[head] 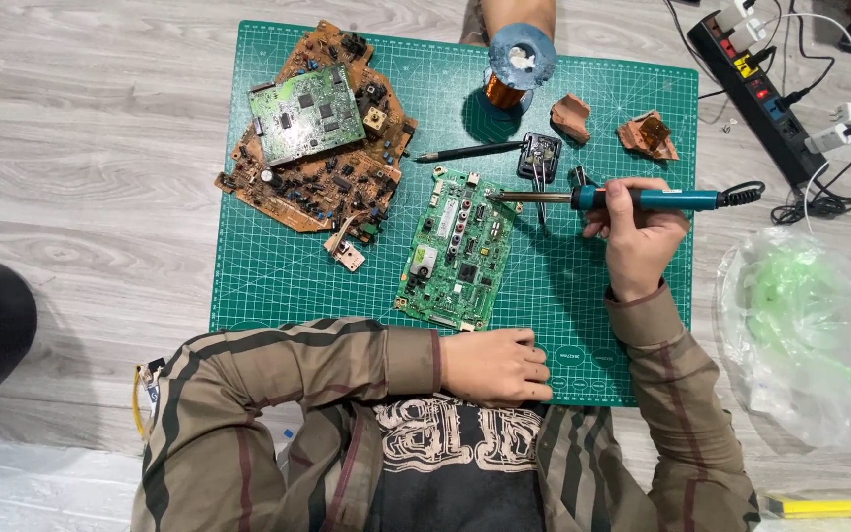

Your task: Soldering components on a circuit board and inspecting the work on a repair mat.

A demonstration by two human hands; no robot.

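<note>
My right hand grips a teal-handled soldering iron, held level, with its metal tip at the upper right edge of a green circuit board. That board lies in the middle of a green cutting mat. At the mat's near edge my left hand rests as a loose fist, holding nothing I can see, just below the board's lower corner.
A brown circuit board with a smaller green board on it lies at the back left. A soldering stand with a copper coil, a black pen, tweezers and brown fragments sit behind. A power strip and clear plastic bag are on the right.
</note>
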